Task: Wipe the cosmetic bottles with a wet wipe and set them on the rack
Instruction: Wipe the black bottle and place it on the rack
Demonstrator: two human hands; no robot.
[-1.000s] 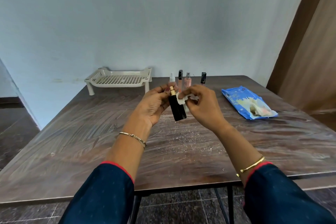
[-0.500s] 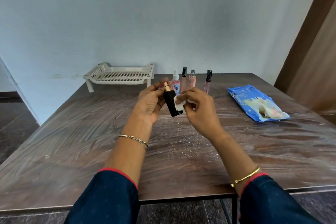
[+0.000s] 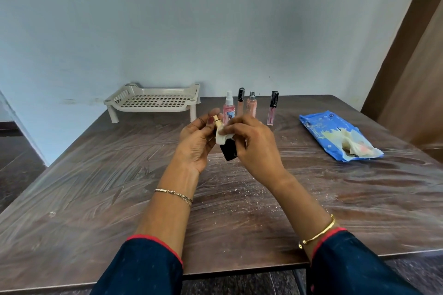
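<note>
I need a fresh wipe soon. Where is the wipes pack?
The wipes pack lies on the table's right side, right of the standing bottles, its opening toward the person.

Single head-mounted wide-angle view, looking forward and downward across the tabletop (image 3: 335, 199) toward the rear wall (image 3: 215, 19). Both forearms enter from the bottom edge; the hands sit close, near frame centre. The far tabletop edge and wall lie beyond. Wide-angle distortion bends the edges. No second view is supplied for overlap.
</note>
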